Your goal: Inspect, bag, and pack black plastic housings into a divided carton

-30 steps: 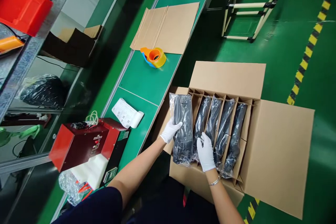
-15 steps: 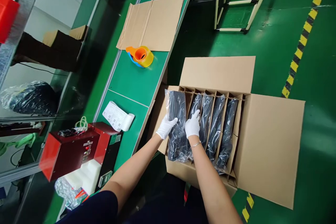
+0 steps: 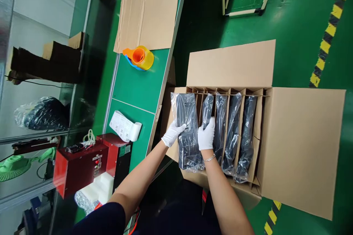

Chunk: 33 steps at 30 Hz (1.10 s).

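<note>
An open cardboard box holds several black items in clear plastic bags, standing in slots between cardboard dividers. One flat bagged black item lies tilted broad side up at the box's left end. My left hand, in a white glove, grips its left edge, thumb on top. My right hand, also gloved, has its fingers curled over a narrower bagged black item in the neighbouring slot. That hand's fingertips are partly hidden. Other bagged items stand to the right.
Along the left runs a green workbench with a flattened cardboard sheet, a tape dispenser, a label roll and a red machine. A pipe-frame rack stands on the floor beyond the box, near striped floor tape.
The view has shifted a little, and the box sits slightly further right in it. My right hand has moved slightly down along the second bagged item; my left keeps its grip.
</note>
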Each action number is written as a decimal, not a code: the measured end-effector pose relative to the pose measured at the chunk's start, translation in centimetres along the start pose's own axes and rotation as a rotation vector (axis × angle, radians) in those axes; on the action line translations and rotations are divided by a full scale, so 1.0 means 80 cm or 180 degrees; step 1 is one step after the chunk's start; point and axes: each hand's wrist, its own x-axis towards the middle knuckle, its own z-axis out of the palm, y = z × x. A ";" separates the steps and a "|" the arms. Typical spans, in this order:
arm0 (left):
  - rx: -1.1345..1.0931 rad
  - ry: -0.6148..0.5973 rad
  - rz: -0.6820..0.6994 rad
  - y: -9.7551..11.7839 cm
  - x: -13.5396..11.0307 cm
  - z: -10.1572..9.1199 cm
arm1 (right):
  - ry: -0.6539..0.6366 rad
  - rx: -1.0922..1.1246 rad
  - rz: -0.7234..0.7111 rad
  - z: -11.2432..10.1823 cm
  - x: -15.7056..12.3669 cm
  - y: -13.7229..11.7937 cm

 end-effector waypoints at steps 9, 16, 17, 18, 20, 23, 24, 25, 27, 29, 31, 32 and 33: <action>0.0158 -0.0312 0.0134 -0.007 -0.002 -0.005 | 0.0087 0.0004 -0.0394 -0.018 -0.037 -0.017; 0.0039 -0.0300 0.0096 -0.018 0.009 -0.015 | 0.0346 -0.0740 -0.1887 -0.002 -0.063 -0.024; -0.0001 -0.0299 0.0096 -0.019 0.011 -0.018 | 0.0414 -0.0861 -0.2066 0.000 -0.063 -0.024; -0.0047 -0.0301 0.0094 -0.021 0.013 -0.021 | 0.0487 -0.0964 -0.2207 0.002 -0.064 -0.025; -0.0117 -0.0313 0.0071 -0.024 0.016 -0.025 | 0.0547 -0.1125 -0.2321 0.004 -0.064 -0.026; -0.0149 -0.0332 0.0060 -0.025 0.018 -0.028 | 0.0359 -0.1278 -0.2237 0.005 -0.068 -0.028; -0.0166 -0.0344 0.0076 -0.025 0.018 -0.028 | 0.0250 -0.1299 -0.2185 0.006 -0.070 -0.028; -0.0193 -0.0359 0.0087 -0.025 0.018 -0.028 | 0.0132 -0.1287 -0.2128 0.006 -0.072 -0.027; -0.0266 -0.0381 0.0110 -0.025 0.019 -0.029 | -0.0089 -0.1202 -0.2012 0.008 -0.076 -0.026; -0.0310 -0.0409 0.0110 -0.027 0.021 -0.030 | -0.0212 -0.1137 -0.1941 0.009 -0.079 -0.025; -0.0324 -0.0447 0.0082 -0.030 0.022 -0.031 | -0.0219 -0.1155 -0.1937 0.009 -0.080 -0.025; -0.0328 -0.0471 0.0056 -0.031 0.023 -0.032 | -0.0200 -0.1169 -0.1950 0.009 -0.080 -0.025; -0.0334 -0.0488 0.0026 -0.031 0.023 -0.032 | -0.0187 -0.1170 -0.1963 0.008 -0.079 -0.025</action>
